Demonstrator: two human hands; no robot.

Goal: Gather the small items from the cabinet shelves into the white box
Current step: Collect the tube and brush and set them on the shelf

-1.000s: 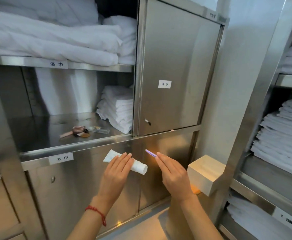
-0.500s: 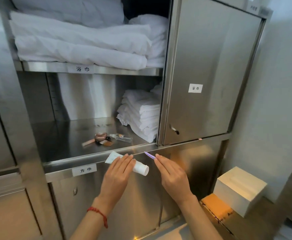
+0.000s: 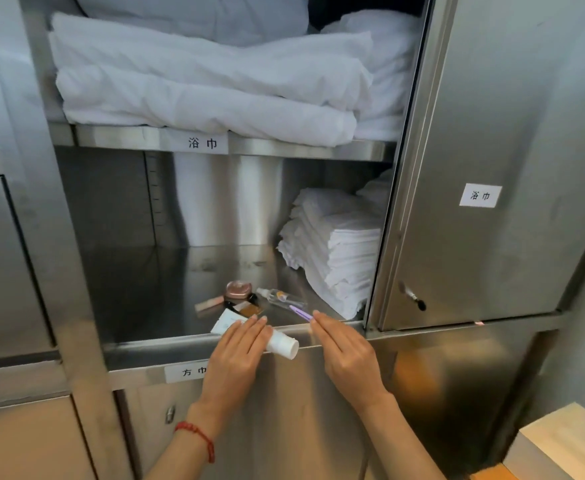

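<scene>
- While both hands reach up to the front lip of the steel shelf [image 3: 166, 344], the left hand [image 3: 239, 355] lies over a white tube [image 3: 284, 344], its fingers straight and pressed together across the top of it; the thumb is hidden underneath, so whether it clamps the tube cannot be told.
- The tube lies slanted, its flat crimped end over the shelf and its round cap sticking out past the edge to the right of the fingers.
- The right hand [image 3: 346, 355] has its fingers straight and close together, and a thin purple stick [image 3: 300, 312] pokes out from the fingertips toward the upper left; how it is pinched is hidden under the fingers.
- Just behind the hands, on the same shelf, lie a round pink compact [image 3: 238, 289], a small clear bottle [image 3: 282, 298] on its side, a beige stick [image 3: 209, 303] and a small brown item [image 3: 249, 309], all close together.
- A stack of folded white towels [image 3: 332, 251] sits at the right of that shelf, and large folded bath towels [image 3: 208, 84] fill the shelf above.
- The white box [image 3: 561, 445] stands at the lower right, well apart from the hands, next to the cabinet door [image 3: 492, 133].
- A red string bracelet [image 3: 197, 436] circles the left wrist.
</scene>
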